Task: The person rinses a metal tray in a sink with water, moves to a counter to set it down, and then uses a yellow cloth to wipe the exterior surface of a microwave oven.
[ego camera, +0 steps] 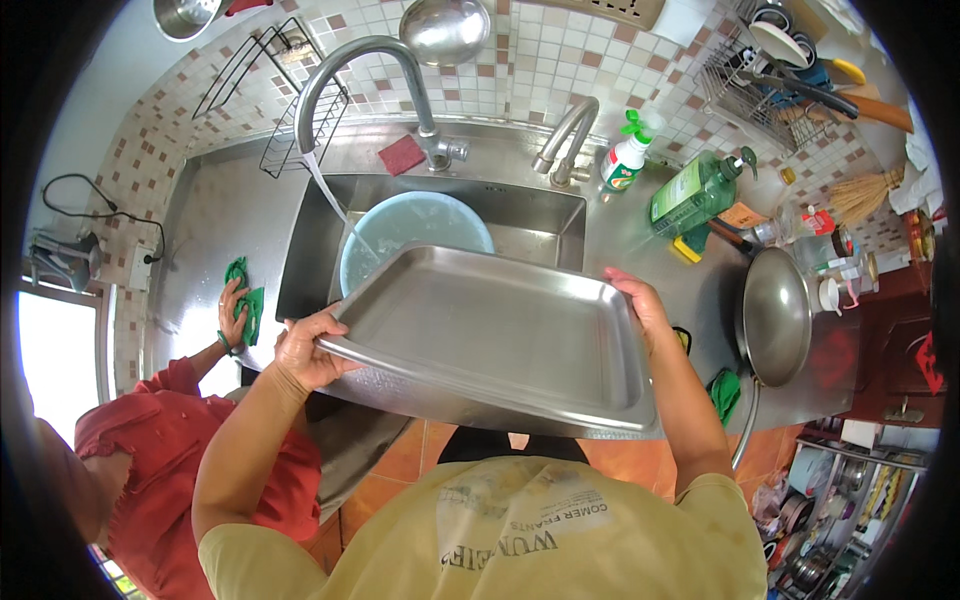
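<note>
A rectangular stainless-steel tray [495, 330] is held between both hands over the front of the steel sink [536, 225]. My left hand [311, 352] grips its left corner, thumb on the rim. At the right end, my right hand [637, 300] holds the edge, its fingers partly hidden behind the tray. Beyond the tray, a light blue plastic basin [420, 217] stands in the sink, partly covered by it. Water runs from the tall gooseneck faucet [360, 45] into the basin.
A co-worker in red at left presses a green cloth [253, 315] on the counter. Right of the sink stand a spray bottle [622, 163], a green pump bottle [694, 191] and a wok [776, 319]. A red scouring pad [401, 155] lies behind the sink; another green cloth [724, 394] hangs at the counter's front edge.
</note>
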`<act>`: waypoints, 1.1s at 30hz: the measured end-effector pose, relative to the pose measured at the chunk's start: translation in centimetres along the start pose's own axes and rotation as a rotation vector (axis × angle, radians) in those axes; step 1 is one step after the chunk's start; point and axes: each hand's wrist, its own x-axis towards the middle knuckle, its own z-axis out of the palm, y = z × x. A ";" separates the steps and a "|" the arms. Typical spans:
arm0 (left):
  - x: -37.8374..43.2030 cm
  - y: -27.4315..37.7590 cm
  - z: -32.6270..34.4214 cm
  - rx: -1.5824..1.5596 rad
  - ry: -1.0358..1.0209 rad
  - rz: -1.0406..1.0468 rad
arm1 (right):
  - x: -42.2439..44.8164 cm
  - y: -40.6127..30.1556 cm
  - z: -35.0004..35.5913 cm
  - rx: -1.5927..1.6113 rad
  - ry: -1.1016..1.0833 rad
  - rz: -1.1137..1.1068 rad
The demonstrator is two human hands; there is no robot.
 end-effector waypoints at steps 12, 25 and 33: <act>-0.3 -0.2 -2.0 -0.151 0.033 -0.002 | -15.4 -11.6 3.9 -1.062 -0.709 -0.872; 9.1 1.0 -5.5 -0.217 -0.007 0.040 | -19.1 -14.5 11.8 -0.815 -0.327 -0.823; 22.5 5.8 -5.7 -1.220 -0.119 0.587 | -17.3 -16.3 16.7 -0.346 0.086 -0.385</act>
